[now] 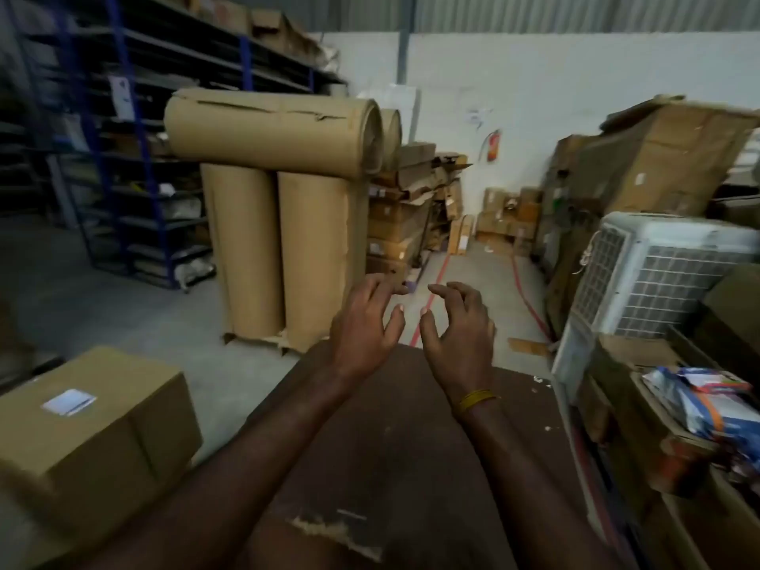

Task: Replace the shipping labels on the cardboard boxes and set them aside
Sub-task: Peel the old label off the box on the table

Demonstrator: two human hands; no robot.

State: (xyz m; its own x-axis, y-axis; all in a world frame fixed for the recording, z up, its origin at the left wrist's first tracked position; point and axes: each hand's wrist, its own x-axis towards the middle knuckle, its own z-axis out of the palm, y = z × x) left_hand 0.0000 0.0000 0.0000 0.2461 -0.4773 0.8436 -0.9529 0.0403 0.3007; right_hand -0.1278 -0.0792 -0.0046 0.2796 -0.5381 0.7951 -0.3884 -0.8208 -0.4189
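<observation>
A closed cardboard box (94,438) stands at the lower left, with a white shipping label (69,401) stuck on its top face. Both of my hands hover side by side above the far end of a dark brown table (390,466), well to the right of the box. My left hand (366,327) has its fingers curled and apart, holding nothing. My right hand (458,333), with a yellow band on its wrist, is likewise spread and holds nothing. The two hands' fingertips almost meet.
Large rolls of brown corrugated card (279,224) stand ahead on the floor. Blue metal shelving (123,158) runs along the left. A white air cooler (654,277) and stacked cartons with packets (707,405) crowd the right. Flattened boxes (415,207) are piled at the back.
</observation>
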